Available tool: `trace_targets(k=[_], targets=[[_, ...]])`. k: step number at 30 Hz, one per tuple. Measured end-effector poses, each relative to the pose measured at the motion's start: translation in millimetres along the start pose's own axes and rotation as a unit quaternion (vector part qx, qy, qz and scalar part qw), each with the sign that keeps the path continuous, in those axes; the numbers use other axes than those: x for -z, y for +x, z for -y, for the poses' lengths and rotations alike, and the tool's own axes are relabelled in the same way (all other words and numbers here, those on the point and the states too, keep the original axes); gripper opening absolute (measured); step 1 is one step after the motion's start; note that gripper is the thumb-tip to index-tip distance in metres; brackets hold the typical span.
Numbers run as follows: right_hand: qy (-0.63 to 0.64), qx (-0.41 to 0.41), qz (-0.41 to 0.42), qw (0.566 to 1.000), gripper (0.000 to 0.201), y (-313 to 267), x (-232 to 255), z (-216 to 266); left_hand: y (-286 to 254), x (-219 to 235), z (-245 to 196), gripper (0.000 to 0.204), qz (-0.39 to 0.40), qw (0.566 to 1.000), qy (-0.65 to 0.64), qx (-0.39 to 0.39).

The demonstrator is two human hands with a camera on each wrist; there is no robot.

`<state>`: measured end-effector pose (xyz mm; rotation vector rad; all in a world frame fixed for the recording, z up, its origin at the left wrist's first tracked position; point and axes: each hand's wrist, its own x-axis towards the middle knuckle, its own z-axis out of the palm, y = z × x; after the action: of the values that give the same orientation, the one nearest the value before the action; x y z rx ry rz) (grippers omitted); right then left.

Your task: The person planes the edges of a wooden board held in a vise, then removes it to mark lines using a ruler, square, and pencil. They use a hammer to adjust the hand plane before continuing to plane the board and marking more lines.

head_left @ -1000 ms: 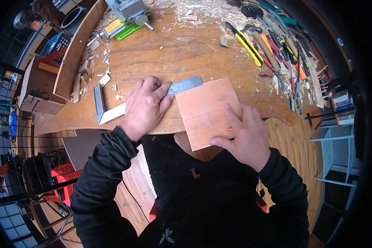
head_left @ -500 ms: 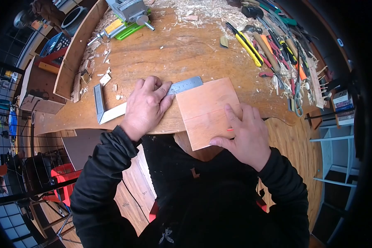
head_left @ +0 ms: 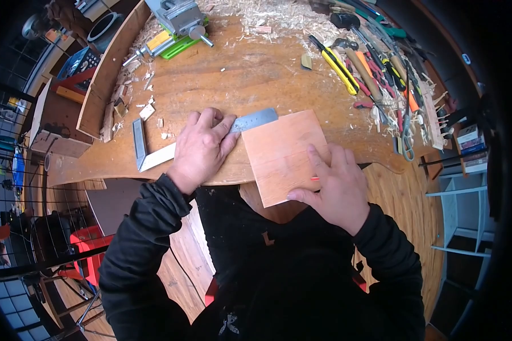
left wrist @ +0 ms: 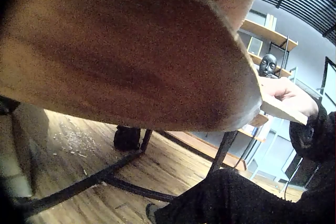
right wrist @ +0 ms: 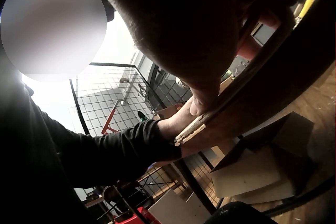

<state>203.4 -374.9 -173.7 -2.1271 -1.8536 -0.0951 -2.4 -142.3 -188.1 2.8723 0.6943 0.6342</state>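
In the head view a metal try square (head_left: 255, 119) lies along the table's front edge, its blade pointing right. My left hand (head_left: 202, 148) grips the blade midway, fingers curled over it. The blade's end meets the far left corner of a thin, square wooden board (head_left: 281, 145), which overhangs the table's front edge. A faint line crosses the board. My right hand (head_left: 341, 184) holds the board's right side, thumb and index finger on top; its other fingertips are partly hidden. A small red tip (head_left: 315, 178) of something thin shows between that thumb and index finger.
Wood shavings (head_left: 284, 23) litter the far table. A vise with a green base (head_left: 179, 45) stands at far left, beside an upright plank (head_left: 108, 74). On the right lie a yellow utility knife (head_left: 341, 68), a hammer (head_left: 361, 65), scissors (head_left: 408, 145) and several other tools.
The head view has shifted very slightly. Both hands, the try square and the board keep their places against each other.
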Motion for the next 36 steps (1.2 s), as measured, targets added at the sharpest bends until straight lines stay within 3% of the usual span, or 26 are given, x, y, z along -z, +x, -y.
trace_targets(k=[8,16,24,26,27,29,30,32,34,35,36], targets=[[0.029,-0.016,-0.007,0.999,0.085,-1.8,-0.2,0.5,-8.3,40.0,-4.8,0.032,-0.02,0.998,0.045,-0.027],[0.034,-0.017,-0.036,0.999,0.083,8.5,-5.4,-6.0,-32.6,60.5,-32.3,0.038,0.03,0.996,0.037,-0.08],[0.038,-0.046,-0.021,0.998,0.079,19.3,-2.1,-6.5,-41.7,69.8,-62.8,0.034,-0.003,0.996,-0.088,0.013],[0.048,-0.01,-0.138,0.989,0.071,14.5,7.0,-1.9,-39.0,74.0,-72.6,0.033,-0.041,0.959,-0.254,0.123],[0.05,-0.009,-0.136,0.989,0.071,8.9,10.4,3.6,-34.9,74.6,-74.0,0.032,-0.076,0.96,-0.25,0.097],[0.277,-0.005,-0.107,0.955,0.061,-5.0,15.3,17.1,-29.9,83.4,-85.6,0.032,-0.076,0.95,-0.273,0.132],[0.278,0.05,-0.114,0.953,0.054,-7.7,12.9,21.3,-25.3,87.5,-92.8,0.032,-0.077,0.937,-0.297,0.164],[0.398,0.073,-0.09,0.91,0.056,-16.5,-4.8,35.8,-11.8,85.0,-106.4,0.031,-0.082,0.919,-0.349,0.164],[0.52,0.011,0.031,0.853,0.059,-27.9,-11.7,49.0,1.5,76.3,-119.8,0.028,-0.093,0.813,-0.507,0.272],[0.555,-0.012,0.058,0.83,0.062,-33.1,-18.3,54.0,7.0,63.8,-119.7,0.026,-0.096,0.799,-0.515,0.294],[0.575,-0.011,0.065,0.816,0.052,-37.0,-25.5,58.2,14.8,53.5,-121.4,0.026,-0.098,0.777,-0.537,0.314]])
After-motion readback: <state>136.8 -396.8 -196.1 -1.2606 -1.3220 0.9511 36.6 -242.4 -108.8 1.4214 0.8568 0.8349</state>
